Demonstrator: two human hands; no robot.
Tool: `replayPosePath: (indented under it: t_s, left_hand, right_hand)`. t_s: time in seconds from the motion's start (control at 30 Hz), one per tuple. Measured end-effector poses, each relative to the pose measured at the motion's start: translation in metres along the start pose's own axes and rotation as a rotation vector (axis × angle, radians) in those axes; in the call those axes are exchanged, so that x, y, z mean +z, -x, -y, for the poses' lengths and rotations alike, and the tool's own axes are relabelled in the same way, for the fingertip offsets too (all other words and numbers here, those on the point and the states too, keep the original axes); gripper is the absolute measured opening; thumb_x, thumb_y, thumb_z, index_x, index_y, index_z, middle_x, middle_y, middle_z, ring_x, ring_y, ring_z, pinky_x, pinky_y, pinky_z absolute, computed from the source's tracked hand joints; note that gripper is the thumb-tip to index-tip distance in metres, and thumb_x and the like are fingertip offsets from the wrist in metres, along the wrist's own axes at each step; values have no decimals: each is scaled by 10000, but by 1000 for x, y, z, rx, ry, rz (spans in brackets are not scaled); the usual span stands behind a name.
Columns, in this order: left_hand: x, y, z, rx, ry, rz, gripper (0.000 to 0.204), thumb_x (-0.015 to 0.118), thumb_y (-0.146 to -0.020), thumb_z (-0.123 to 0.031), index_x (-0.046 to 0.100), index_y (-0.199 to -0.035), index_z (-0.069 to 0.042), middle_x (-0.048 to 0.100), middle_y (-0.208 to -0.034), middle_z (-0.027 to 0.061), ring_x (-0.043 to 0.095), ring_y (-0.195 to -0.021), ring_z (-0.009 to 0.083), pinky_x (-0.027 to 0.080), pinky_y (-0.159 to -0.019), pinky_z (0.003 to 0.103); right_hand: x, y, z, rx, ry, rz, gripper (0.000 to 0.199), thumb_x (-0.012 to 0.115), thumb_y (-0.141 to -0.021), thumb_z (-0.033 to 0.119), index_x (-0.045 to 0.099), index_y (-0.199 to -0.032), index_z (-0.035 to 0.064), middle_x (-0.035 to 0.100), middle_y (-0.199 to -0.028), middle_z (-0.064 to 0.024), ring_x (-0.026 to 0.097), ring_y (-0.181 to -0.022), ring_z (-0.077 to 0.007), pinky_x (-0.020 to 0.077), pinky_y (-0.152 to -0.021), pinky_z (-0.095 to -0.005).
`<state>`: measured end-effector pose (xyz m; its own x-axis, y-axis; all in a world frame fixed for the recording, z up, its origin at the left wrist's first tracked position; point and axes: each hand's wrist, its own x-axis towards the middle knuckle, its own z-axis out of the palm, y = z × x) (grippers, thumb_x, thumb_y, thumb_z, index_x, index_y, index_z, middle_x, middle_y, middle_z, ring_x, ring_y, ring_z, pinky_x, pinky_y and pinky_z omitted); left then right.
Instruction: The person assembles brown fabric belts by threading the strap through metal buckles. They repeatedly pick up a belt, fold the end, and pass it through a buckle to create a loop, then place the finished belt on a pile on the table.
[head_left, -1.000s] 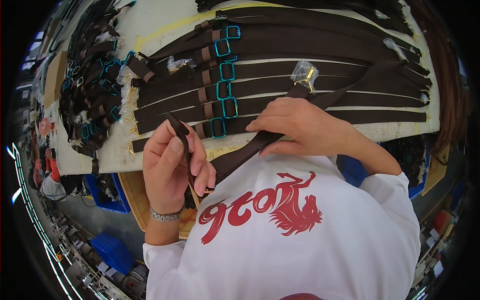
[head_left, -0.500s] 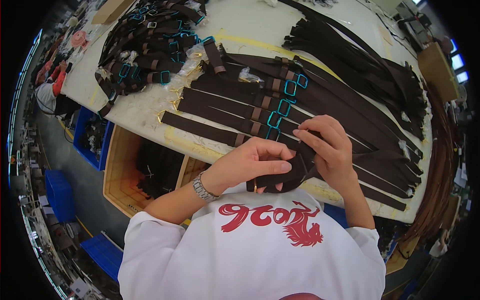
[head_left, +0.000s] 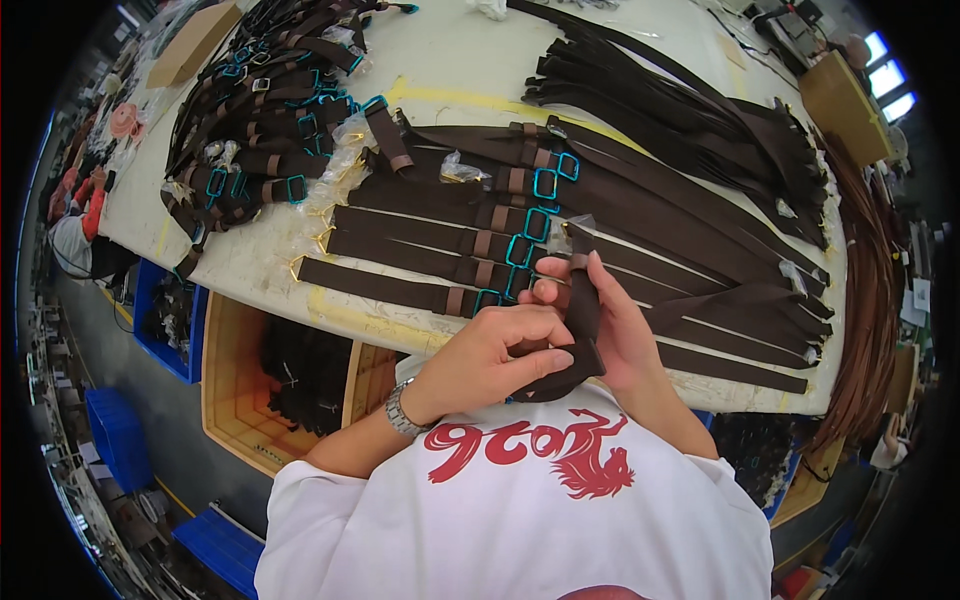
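Head view shows the left hand (head_left: pixel 490 355) curled around the lower end of a dark brown strap (head_left: pixel 578 330), fingers clenched over it near the person's chest. Just beside it, the right hand (head_left: pixel 610 320) grips the same strap higher up, thumb and fingers pinching it upright so its top end stands free, probably to keep it taut for handling. Immediately beyond lies a row of finished straps (head_left: pixel 440 255) with teal buckles (head_left: pixel 545 184), laid parallel on the pale worktop (head_left: pixel 460 70). Farther left sits a tangled heap of buckled straps (head_left: pixel 265 120); far right, a fan of plain strips (head_left: pixel 690 130). Below the near-left edge stands a wooden crate (head_left: pixel 240 400).
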<state>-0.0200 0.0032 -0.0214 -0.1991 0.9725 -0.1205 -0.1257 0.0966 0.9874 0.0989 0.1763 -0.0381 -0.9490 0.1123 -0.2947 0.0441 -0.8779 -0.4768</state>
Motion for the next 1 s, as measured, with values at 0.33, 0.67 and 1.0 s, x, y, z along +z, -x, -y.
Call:
replayPosePath:
  t_s: [0.33,0.67,1.0]
  left_hand:
    - [6,13,4,-33,240,-513,135,658,-1083,-75,721,-1140,29,769,-992,86,676,-752,72,581,-686,232]
    - [3,1,0,-160,239,-274,148,703,-1081,-137,730,-1088,8,737,-840,13,672,-714,43,521,-576,216]
    - [-3,6,2,-111,-101,-169,192,785,-1020,-151,717,-1101,10,730,-959,13,700,-908,82,551,-827,258]
  right_hand:
    - [-10,1,14,-364,373,-83,250,549,-1121,221,658,-1071,1,468,-731,39,425,-674,-87,373,-639,-278]
    - [-11,11,-8,-101,421,9,213,686,-1096,230,715,-1187,39,570,-802,59,413,-668,-31,310,-593,-240]
    - [-12,16,-11,-154,654,-71,181,771,-1044,221,698,-1071,57,643,-906,49,525,-772,-31,405,-682,-224]
